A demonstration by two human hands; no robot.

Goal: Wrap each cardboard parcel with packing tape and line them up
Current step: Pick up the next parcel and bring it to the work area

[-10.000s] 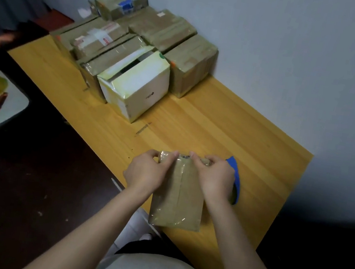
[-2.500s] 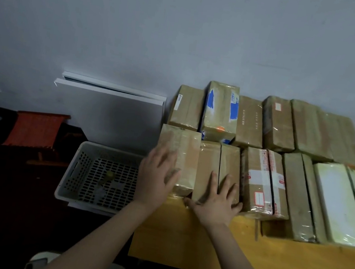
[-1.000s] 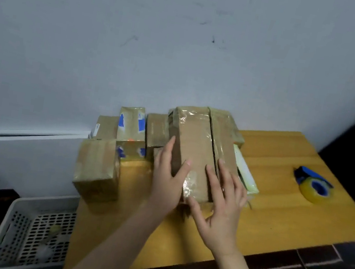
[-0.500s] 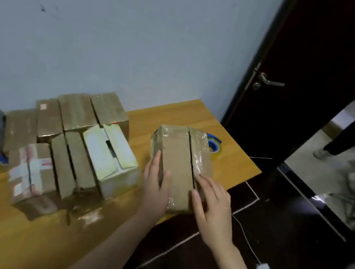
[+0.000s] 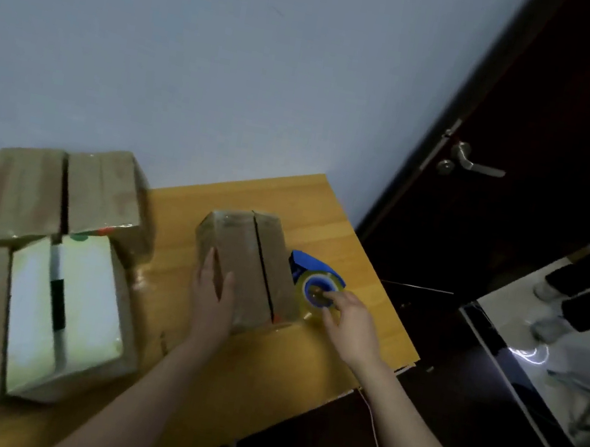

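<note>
wooden table (image 5: pixel 261 370): left hand (image 5: pixel 212 297) flat on parcel (image 5: pixel 255 252); right hand (image 5: pixel 351 320) seemingly pinches tape (image 5: pixel 308 284).

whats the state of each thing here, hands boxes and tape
left hand, flat on the brown parcel
right hand, fingertips on the tape roll, grip unclear
brown parcel, lying on the table, apart from the rest
tape roll, on the table beside that parcel
white box, among the brown boxes, dark slit on top

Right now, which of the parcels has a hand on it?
The brown parcel standing alone beside the blue tape dispenser; the left hand rests flat on it. The other parcels sit packed together further left, with no hand on them.
</note>
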